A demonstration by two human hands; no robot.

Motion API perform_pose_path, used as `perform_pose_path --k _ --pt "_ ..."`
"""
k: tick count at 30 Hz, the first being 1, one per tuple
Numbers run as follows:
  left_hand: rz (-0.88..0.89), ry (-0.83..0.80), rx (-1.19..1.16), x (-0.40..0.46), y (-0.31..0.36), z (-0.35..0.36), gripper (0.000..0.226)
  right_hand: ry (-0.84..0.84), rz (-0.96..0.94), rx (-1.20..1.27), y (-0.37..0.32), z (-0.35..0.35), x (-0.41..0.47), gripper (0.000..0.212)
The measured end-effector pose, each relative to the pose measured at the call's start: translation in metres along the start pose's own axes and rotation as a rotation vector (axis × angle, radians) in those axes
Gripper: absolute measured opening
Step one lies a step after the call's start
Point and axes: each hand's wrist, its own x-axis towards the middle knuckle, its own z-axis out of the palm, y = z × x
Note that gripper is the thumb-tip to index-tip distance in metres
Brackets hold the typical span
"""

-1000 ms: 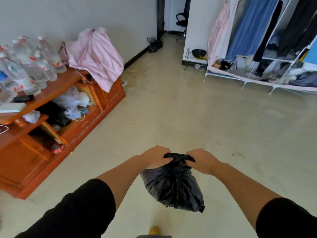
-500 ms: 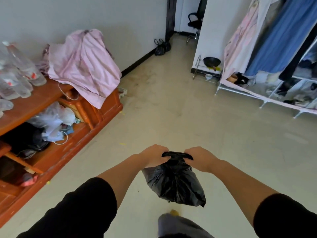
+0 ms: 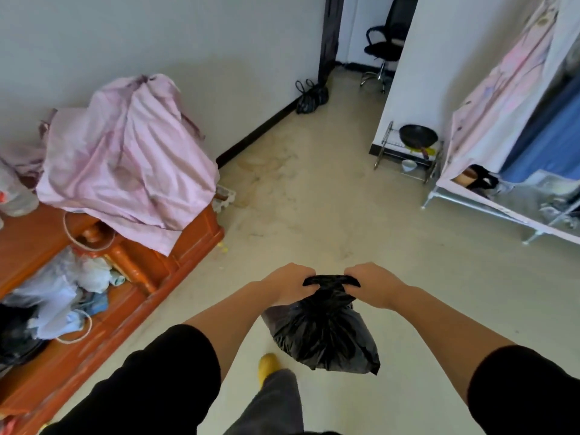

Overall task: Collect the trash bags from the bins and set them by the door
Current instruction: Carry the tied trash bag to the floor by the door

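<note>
Both hands, left hand (image 3: 290,285) and right hand (image 3: 375,285), have a tight grip on the bunched neck of the crinkly black plastic trash bag (image 3: 324,335) so it hangs off the floor, probably headed for those tied black bags (image 3: 310,97) by the far doorway.

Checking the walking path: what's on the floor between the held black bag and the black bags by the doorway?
Head view: bare floor between held bag and doorway bags; only stains.

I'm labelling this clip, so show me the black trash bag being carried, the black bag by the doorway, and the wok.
carried trash bag (image 3: 323,337), head view, bulging body
bag by the doorway (image 3: 309,98), head view, middle
wok (image 3: 418,135), head view, bowl
</note>
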Motion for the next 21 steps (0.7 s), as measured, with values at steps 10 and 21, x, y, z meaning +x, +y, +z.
perform_pose_path --k 10,21 --pt "0.077 -0.017 0.077 0.176 -0.11 -0.169 0.021 0.059 0.055 0.076 0.045 -0.118 0.218 0.035" --pt "-0.009 -0.001 0.04 0.401 -0.21 -0.303 0.024 0.022 0.011 0.06 0.151 -0.234 0.46 0.033"
